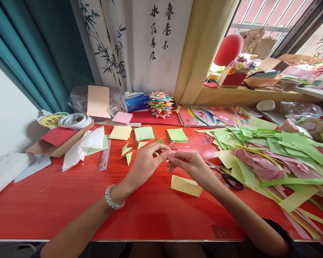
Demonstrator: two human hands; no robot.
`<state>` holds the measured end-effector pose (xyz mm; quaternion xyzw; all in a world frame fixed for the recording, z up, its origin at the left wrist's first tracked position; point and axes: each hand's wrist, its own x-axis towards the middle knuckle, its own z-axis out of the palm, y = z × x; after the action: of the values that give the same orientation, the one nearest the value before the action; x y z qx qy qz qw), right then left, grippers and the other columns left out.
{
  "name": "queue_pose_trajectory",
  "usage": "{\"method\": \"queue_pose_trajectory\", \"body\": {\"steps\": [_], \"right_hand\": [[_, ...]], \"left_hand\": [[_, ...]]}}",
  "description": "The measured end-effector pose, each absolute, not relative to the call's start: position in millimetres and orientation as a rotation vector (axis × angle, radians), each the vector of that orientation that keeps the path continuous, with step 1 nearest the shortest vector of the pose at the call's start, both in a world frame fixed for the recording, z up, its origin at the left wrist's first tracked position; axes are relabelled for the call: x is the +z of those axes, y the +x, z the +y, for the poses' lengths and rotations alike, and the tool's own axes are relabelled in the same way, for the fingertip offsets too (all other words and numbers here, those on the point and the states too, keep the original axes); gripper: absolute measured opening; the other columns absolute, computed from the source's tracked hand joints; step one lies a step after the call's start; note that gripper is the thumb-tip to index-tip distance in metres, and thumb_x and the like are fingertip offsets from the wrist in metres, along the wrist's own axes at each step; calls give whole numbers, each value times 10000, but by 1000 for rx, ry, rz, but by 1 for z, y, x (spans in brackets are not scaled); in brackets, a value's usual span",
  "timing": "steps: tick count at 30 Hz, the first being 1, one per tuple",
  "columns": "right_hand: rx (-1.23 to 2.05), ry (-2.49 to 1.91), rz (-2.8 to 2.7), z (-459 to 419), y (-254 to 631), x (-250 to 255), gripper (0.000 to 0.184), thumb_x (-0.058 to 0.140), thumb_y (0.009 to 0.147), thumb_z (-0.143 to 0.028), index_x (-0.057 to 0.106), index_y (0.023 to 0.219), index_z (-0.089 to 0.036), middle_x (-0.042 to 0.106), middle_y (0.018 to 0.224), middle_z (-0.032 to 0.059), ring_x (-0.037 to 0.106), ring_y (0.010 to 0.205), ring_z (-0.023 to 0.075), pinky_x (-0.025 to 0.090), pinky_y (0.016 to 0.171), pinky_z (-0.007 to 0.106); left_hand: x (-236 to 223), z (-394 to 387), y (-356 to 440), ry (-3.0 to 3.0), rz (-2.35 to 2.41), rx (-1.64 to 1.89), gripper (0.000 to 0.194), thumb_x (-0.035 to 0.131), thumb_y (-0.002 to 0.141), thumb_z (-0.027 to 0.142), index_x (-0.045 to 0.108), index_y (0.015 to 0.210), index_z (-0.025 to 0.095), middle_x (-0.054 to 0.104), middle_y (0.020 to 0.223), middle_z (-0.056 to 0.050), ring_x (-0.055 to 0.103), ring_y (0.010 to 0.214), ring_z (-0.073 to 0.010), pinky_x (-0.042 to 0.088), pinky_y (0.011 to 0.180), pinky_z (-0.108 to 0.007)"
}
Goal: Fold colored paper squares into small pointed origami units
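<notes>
In the middle of the head view, my left hand (146, 159) and my right hand (191, 162) meet with fingertips pinched on a small piece of pink paper (171, 153). My fingers cover most of it, so its folds cannot be made out. Just behind them a folded pink paper piece (173, 145) rests on the red table (140, 208). Several small green folded pieces (129, 157) lie left of my left hand. Below my right hand is a creased yellow paper strip (185, 185), with one long edge raised.
Behind my hands sit stacks of yellow (120, 132), pale green (144, 133) and bright green paper (177, 135). Scissors (231, 181) lie at right, beside a heap of paper scraps (280, 157). A ruler (104, 156) is at left. A many-coloured folded-paper ball (160, 104) stands at the back.
</notes>
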<state>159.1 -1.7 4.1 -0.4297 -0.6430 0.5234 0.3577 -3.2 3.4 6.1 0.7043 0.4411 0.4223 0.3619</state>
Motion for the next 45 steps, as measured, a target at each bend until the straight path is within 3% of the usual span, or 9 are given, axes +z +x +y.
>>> {"method": "queue_pose_trajectory", "body": {"steps": [5,14,20,25,34,40,45], "right_hand": [[1398,-1111,-1679,-1,159,3,234,553,786,-373,633,758,-155,630,696,24,612,669,154,452,665,279],[1530,-1131,-1620,0,160,-1,253,600,740,-390,630,748,-139,642,639,18,641,576,161,464,630,291],[1562,-1093,-1649,2,161,-7,239,601,739,-378,619,699,-143,663,665,28,655,581,170,469,634,297],[1561,-1118,-1724,2,162,-6,221,566,769,-347,607,688,-146,657,606,21,653,567,174,465,601,283],[1515,-1125,-1787,-1,161,-3,228,558,778,-348,598,649,-164,659,590,14,645,570,169,452,609,281],[1697,-1113,-1672,3,165,3,240,617,731,-360,591,647,-137,664,619,29,636,538,151,439,618,276],[1729,-1107,-1630,2,164,5,194,613,744,-308,607,688,-122,648,599,21,612,495,126,429,598,267]], "left_hand": [[4,3,-4,1818,1172,1073,227,500,819,371,628,749,197,619,758,-5,552,726,-150,408,665,-271],[1,7,-5,1750,1111,939,220,527,783,390,618,788,189,639,797,-30,578,770,-176,442,702,-303],[0,9,-7,1771,1122,891,209,562,765,375,580,688,181,610,689,0,557,684,-152,427,630,-277],[6,10,-9,1848,1074,816,156,580,759,350,617,780,200,612,835,-7,554,806,-159,415,712,-293],[2,7,-5,1748,1068,899,232,537,784,372,563,672,172,593,691,-9,540,701,-151,422,664,-288],[8,10,-8,1628,1128,904,372,351,863,446,616,841,186,626,911,-30,548,862,-168,418,766,-292],[8,7,-8,1729,1094,808,216,522,784,386,580,745,183,599,735,5,529,715,-147,407,655,-264]]}}
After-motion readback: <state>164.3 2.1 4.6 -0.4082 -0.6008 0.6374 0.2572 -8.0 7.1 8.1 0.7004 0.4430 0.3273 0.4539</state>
